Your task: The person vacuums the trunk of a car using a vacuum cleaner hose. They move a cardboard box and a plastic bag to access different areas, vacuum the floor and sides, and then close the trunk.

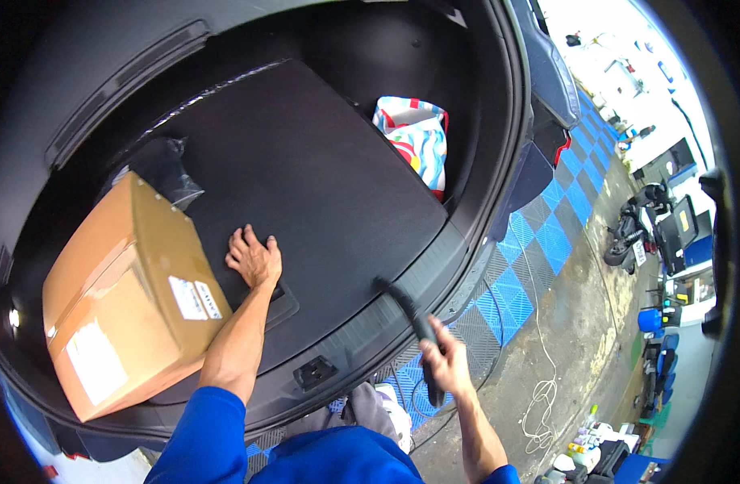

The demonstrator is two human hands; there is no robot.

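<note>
My left hand rests with fingers spread on the black carpeted boot floor of a car. The forearm passes close beside a large taped cardboard box, which bears white labels and stands at the left of the boot. My right hand is closed around a long, curved black hand tool. Its far tip meets the boot floor's edge near the ridged sill; its exact kind is unclear. Behind the box lies a crumpled dark plastic bag.
A colourful patterned bag sits in the boot's right side recess. The latch is set in the sill. Outside are blue and grey floor tiles, a pale cable, a motorcycle and several bottles.
</note>
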